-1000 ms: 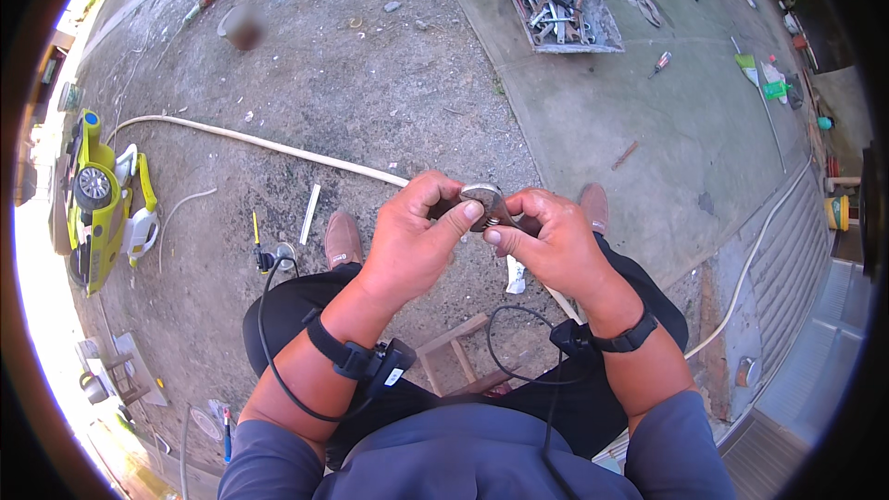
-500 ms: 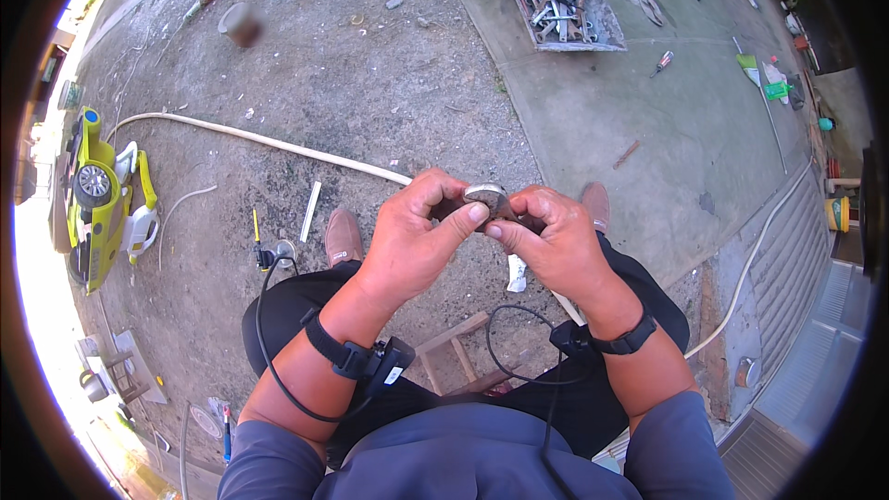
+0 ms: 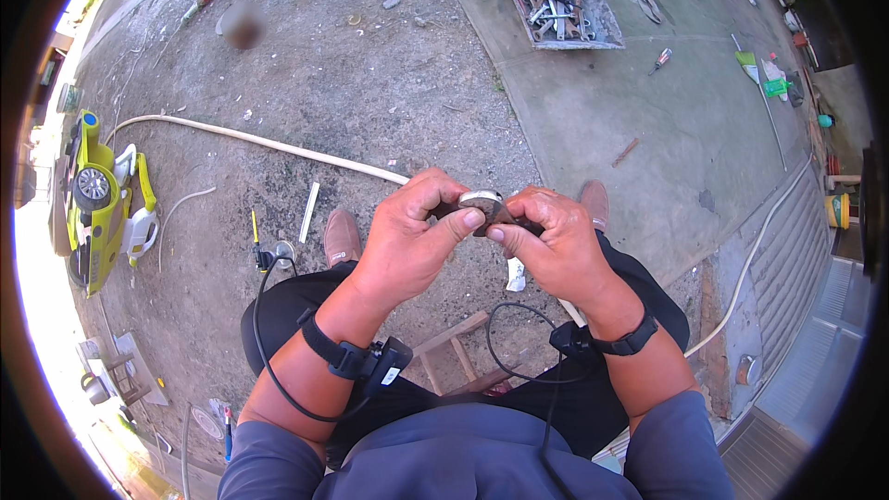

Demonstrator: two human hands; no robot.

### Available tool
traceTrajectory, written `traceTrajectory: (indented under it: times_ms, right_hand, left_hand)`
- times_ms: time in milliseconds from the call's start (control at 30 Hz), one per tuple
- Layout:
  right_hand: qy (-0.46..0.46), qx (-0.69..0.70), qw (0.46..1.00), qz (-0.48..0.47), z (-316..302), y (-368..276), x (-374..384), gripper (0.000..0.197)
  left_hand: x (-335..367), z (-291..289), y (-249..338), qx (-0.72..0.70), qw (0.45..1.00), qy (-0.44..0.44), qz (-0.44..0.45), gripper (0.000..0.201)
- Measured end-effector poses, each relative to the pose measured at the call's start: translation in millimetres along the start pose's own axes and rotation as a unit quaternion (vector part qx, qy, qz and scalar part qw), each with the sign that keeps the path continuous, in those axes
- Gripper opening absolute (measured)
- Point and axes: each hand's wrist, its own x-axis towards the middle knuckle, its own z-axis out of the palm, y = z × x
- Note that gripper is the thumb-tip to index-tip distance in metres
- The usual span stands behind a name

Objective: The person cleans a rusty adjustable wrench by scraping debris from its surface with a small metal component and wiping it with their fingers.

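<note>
Both hands meet in front of me around a small rounded metal piece (image 3: 481, 200), dark and grimy with a paler, shiny rim. My left hand (image 3: 413, 233) pinches its left side between thumb and bent fingers. From the other side my right hand (image 3: 557, 243) closes its thumb and fingers on a dark brown part of it; whether this is one piece or two joined I cannot tell. The undersides are hidden by my fingers. Below the hands, on the ground, lies a crumpled white scrap (image 3: 516, 275).
A cream hose (image 3: 278, 144) runs across the dirt behind my hands. A metal tray (image 3: 593, 40) of wrenches stands far right, with a screwdriver (image 3: 661, 60) nearby. At left is a yellow-green toy car (image 3: 91, 213) on its side. A wooden frame (image 3: 454, 352) lies between my legs.
The metal piece has turned slightly between my fingers, so its pale rim lies flatter. Both hands keep nearly the same place and grip.
</note>
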Motion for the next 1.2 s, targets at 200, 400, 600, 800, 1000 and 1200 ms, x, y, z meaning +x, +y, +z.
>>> traceTrajectory:
  times_ms: [200, 400, 600, 800, 1000, 1200]
  right_hand:
    - [-0.040, 0.096, 0.990, 0.092, 0.3, -3.0, 1.0, 0.020]
    - [-0.038, 0.155, 0.980, 0.118, 2.5, -5.1, 0.1, 0.019]
    - [-0.028, 0.130, 0.982, 0.136, 5.9, 1.5, -1.5, 0.020]
    - [-0.036, 0.153, 0.976, 0.147, 5.7, 0.7, -0.7, 0.021]
    - [-0.040, 0.180, 0.972, 0.146, 2.3, -2.4, -0.2, 0.018]
    - [-0.038, 0.146, 0.978, 0.144, 2.6, -1.3, -0.4, 0.017]
  left_hand:
    - [0.1, 0.7, -1.4, -0.029, 0.999, 0.009, -0.015, 0.013]
    - [1.2, -2.1, 1.2, -0.022, 0.999, 0.001, -0.032, 0.014]
    - [-0.3, -1.0, 1.8, 0.008, 1.000, -0.001, -0.029, 0.013]
    - [0.7, -1.3, 2.3, 0.016, 0.999, 0.000, -0.037, 0.014]
    - [2.0, -2.4, 0.8, 0.010, 0.999, -0.008, -0.043, 0.016]
    - [1.8, -2.0, 1.0, 0.004, 0.999, -0.013, -0.043, 0.015]
